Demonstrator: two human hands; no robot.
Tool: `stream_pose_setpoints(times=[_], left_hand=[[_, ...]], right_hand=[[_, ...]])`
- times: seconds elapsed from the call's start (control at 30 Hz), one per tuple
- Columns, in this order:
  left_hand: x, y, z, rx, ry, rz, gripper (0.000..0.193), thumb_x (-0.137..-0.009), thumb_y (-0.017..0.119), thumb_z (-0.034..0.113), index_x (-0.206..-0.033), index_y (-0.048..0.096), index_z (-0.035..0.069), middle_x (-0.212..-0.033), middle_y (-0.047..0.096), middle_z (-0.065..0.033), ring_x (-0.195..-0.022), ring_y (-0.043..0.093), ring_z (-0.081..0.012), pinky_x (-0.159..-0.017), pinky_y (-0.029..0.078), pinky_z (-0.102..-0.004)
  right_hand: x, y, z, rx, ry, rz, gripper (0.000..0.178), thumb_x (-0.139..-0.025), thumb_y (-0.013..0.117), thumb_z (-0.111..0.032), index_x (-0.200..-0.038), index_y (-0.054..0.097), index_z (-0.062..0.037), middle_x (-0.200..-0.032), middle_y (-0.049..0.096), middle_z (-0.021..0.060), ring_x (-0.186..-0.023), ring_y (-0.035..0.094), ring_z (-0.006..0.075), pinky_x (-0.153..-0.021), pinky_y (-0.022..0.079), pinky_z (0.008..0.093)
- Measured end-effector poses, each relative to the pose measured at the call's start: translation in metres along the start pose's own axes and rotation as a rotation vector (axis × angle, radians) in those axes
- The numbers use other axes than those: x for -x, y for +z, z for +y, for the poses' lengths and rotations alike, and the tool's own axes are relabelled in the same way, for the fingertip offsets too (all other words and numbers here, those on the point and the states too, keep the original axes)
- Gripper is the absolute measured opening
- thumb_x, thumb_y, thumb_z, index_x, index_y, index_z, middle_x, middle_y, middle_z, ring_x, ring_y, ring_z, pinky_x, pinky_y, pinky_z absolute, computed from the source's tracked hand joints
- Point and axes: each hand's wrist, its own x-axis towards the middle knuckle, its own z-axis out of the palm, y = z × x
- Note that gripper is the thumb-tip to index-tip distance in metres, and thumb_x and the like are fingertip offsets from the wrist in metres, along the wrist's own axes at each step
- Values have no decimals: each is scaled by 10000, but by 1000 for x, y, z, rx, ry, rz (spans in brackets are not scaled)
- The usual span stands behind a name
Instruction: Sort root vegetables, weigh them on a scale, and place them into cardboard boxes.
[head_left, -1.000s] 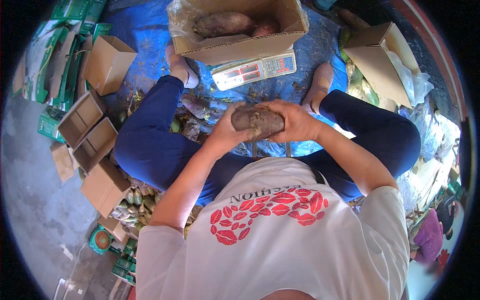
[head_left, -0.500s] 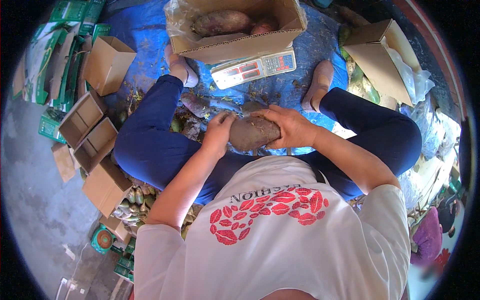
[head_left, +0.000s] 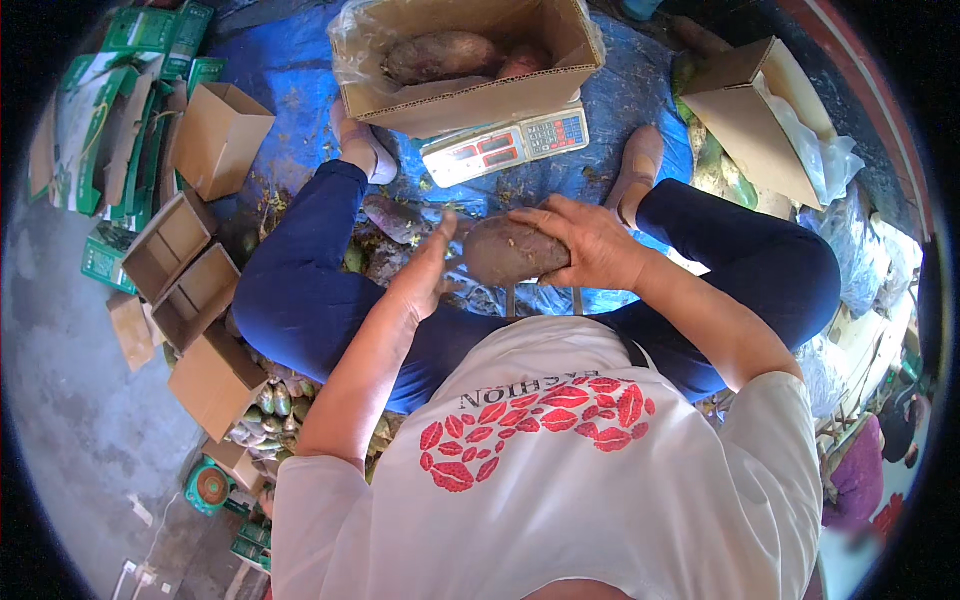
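A big, soil-dusted brown tuber that looks like a sweet potato (head_left: 515,251) is held above the ground between my knees. My right hand (head_left: 590,243) grips its right end, thumb below and fingers over the top. Just off its left end is my left hand (head_left: 428,268), open, with the fingers stretched out and nothing seen in it. Beyond, a cardboard box (head_left: 480,106) lined with clear plastic stands on a white digital scale (head_left: 505,146). Inside the box lie a large purplish tuber (head_left: 440,58) and a redder one (head_left: 523,62).
Another purplish tuber (head_left: 393,217) lies among dirt and debris by my left foot. Blue sheeting (head_left: 285,80) covers the ground. Small cartons (head_left: 215,140) and green-white packaging stand at left. An open carton (head_left: 750,120) with plastic bags is at right. Several greenish roots (head_left: 275,405) are heaped at lower left.
My left hand has come off the tuber's left end, its fingers straightening beside it. My right hand keeps its grip, and the tuber has shifted slightly right and up.
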Motion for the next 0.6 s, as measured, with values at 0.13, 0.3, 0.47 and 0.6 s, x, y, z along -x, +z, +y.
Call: stream_pose_setpoints(times=[0.13, 0.3, 0.47, 0.6], left_hand=[[15, 16, 7, 159, -69, -236, 696, -747, 598, 492, -1231, 355, 56, -1159, 457, -118, -1032, 482, -259, -820, 437, -398], [18, 15, 12, 112, 113, -199, 721, -633, 749, 234, -1213, 361, 54, -1112, 475, -129, -1006, 489, -237, -845, 423, -364], [17, 13, 9, -21, 355, -151, 668, -628, 749, 219, -1178, 410, 52, -1076, 490, -98, -997, 479, -198, -867, 386, -310], [20, 20, 12, -118, 456, -75, 579, -654, 736, 204, -1138, 461, 45, -1055, 502, -74, -996, 468, -167, -866, 377, -292]], right_hand=[[-1, 6, -3, 27, -63, -1, 829, -501, 757, -149, -1246, 394, -130, -974, 486, 128, -920, 508, 323, -802, 432, 384], [0, 2, 12, -247, -63, 38, 800, -544, 755, -157, -1253, 388, -103, -1080, 480, 141, -999, 497, 307, -850, 418, 360], [5, -2, 34, -590, 124, -144, 753, -594, 750, -145, -1254, 394, -75, -1165, 487, 142, -1045, 495, 279, -891, 393, 320], [4, -3, 36, -405, 182, -269, 661, -641, 717, -255, -1190, 440, -13, -1064, 556, 169, -1002, 533, 285, -866, 410, 325]])
